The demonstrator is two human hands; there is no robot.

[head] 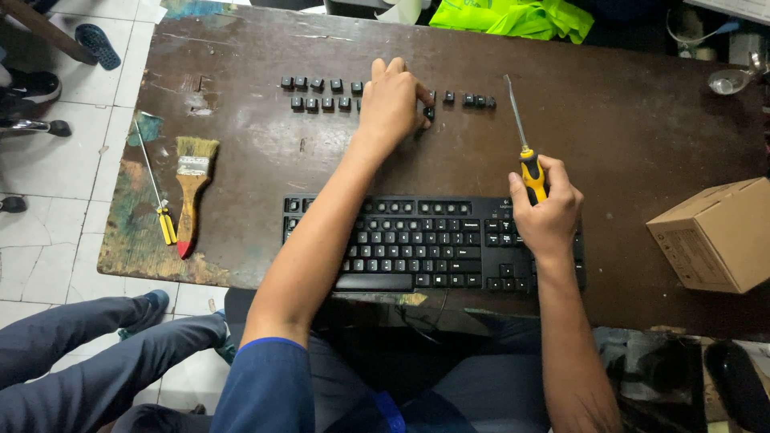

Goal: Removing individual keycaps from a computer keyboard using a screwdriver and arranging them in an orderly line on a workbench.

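Brown cardboard box (714,236), label-bearing, at the desk's right edge

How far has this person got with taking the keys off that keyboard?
Some keys are already off: two rows of loose black keycaps lie on the brown table, and the top rows of the black keyboard show gaps. Right now the left hand rests among those keycaps, while the right hand holds a yellow-handled screwdriver. Most keys are still on the keyboard.
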